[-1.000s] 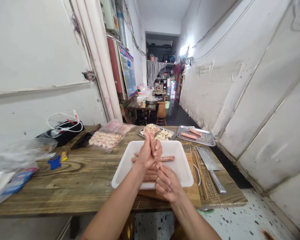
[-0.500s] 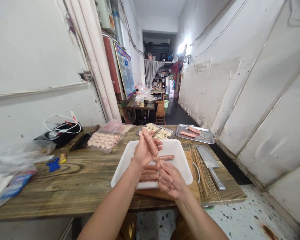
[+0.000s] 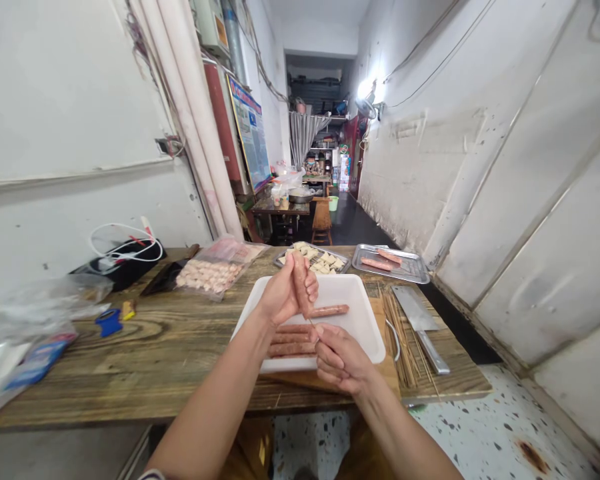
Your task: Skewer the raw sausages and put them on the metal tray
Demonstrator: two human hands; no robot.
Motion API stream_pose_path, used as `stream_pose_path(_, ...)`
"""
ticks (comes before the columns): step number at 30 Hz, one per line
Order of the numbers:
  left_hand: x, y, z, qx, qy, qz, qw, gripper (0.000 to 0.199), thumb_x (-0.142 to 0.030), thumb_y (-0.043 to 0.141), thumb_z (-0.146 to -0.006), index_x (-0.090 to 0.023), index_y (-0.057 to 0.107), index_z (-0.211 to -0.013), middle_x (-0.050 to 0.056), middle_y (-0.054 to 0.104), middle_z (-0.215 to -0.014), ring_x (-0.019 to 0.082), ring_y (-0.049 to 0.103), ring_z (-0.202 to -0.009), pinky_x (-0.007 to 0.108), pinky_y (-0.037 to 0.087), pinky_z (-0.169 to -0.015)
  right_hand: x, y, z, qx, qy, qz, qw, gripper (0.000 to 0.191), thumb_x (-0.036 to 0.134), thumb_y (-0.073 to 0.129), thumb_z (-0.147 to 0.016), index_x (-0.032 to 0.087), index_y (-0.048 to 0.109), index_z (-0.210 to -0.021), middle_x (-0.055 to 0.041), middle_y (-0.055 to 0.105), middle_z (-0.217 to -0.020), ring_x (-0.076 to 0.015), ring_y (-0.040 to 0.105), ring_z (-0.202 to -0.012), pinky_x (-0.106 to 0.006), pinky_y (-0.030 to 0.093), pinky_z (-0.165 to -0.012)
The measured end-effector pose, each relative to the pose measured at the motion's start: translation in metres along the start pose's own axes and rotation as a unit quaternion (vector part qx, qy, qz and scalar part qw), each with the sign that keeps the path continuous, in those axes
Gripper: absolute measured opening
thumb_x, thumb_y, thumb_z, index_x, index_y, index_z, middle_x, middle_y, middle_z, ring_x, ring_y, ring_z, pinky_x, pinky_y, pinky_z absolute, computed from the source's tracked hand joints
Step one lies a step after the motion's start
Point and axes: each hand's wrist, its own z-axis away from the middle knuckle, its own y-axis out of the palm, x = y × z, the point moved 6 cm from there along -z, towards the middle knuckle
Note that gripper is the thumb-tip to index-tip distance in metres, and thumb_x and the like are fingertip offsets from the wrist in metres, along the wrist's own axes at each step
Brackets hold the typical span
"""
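My left hand (image 3: 281, 293) is wrapped round a pink sausage (image 3: 300, 283), held tilted upright over a white plastic tray (image 3: 373, 327). Pinched in my right hand (image 3: 341, 360) is a thin skewer (image 3: 311, 322), its tip at the sausage's lower end; how deep it goes in I cannot tell. Inside the tray, several sausages (image 3: 291, 339) lie side by side, partly hidden by my hands. Another sausage (image 3: 331, 311) lies apart from them, behind my right hand.
Loose bamboo skewers (image 3: 401, 347) and a cleaver (image 3: 415, 310) lie right of the white tray. A metal tray (image 3: 417, 269) with sausages and another tray holding pale folded pieces (image 3: 325, 261) stand behind. On the left are a bag of pale pieces (image 3: 210, 275) and a blue object (image 3: 109, 322).
My left fingers have closed round the sausage, which lay on an opened palm before. The sausage now stands more upright. My right hand keeps its pinch on the skewer at the sausage's lower end.
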Motion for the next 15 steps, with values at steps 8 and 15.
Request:
stream_pose_path(8,-0.004,0.006,0.0,0.022,-0.018,0.011,1.0,0.034,-0.046,0.036,-0.091,-0.018,0.051,-0.077,0.0,0.044,-0.059,0.013,0.048,-0.054,0.026,0.047,-0.058,0.007,-0.005,-0.001,0.02,0.007,0.035,0.999,0.026,0.042,0.063,-0.084,0.018,0.054,-0.078,0.0157,0.033,-0.031,-0.0021,0.01,-0.024,-0.011,0.016,-0.025)
stream_pose_path(15,-0.01,-0.015,-0.002,-0.054,-0.008,-0.027,0.998,0.033,-0.045,0.041,-0.09,-0.017,0.058,-0.094,0.009,0.061,-0.086,0.02,0.061,-0.077,0.036,0.052,-0.071,0.032,-0.017,0.002,-0.042,-0.035,0.157,0.986,0.027,0.046,0.054,-0.085,0.02,0.053,-0.078,0.0153,0.031,-0.032,-0.0035,0.01,-0.025,-0.014,0.014,-0.028)
